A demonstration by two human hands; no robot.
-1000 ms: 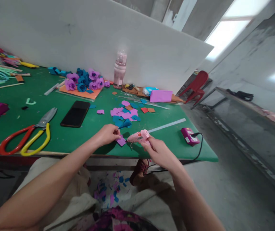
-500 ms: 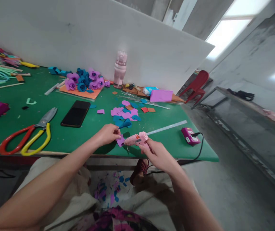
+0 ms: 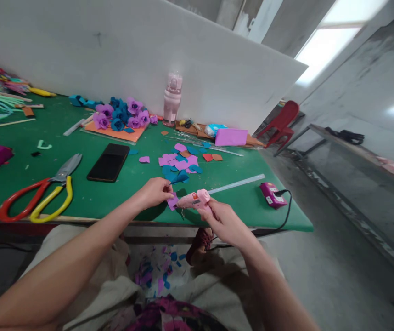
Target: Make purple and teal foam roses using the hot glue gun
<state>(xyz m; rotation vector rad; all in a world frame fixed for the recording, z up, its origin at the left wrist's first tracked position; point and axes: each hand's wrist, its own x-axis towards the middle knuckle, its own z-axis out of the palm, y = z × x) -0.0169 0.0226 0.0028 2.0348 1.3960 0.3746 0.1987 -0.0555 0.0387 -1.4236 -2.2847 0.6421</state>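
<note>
**Head camera: pink glue gun points at a purple petal**

Head camera looks down at two bare hands at the near edge of a green worktop [image 3: 114, 202]. The right hand [image 3: 226, 223] has its grip closed around a pink glue gun [image 3: 193, 200]. The gun lies almost flat. Its long side runs left to right, and its tip points left, at a small purple petal [image 3: 172, 201]. The tip touches the petal or is just beside it; I cannot tell which. The left hand [image 3: 154, 192] pinches that petal between its fingers, so its grip is closed on the petal. A clear glue stick [image 3: 238, 183] pokes out of the back of the gun and points away to the right.

Just behind the hands is a pile of cut petals [image 3: 179, 163], purple and blue, lying loose on the worktop. A black phone [image 3: 108, 162] lies flat to the left of the pile. Big scissors [image 3: 38, 191] with one red handle and one yellow handle lie further left. Near the back wall, finished flowers [image 3: 123, 117] in purple and blue sit on an orange sheet [image 3: 121, 134]. A pink bottle [image 3: 171, 99] stands upright beside them. A small purple plug box [image 3: 270, 194] with a black cord sits near the right end of the worktop. More paper bits lie on the person's lap.
</note>
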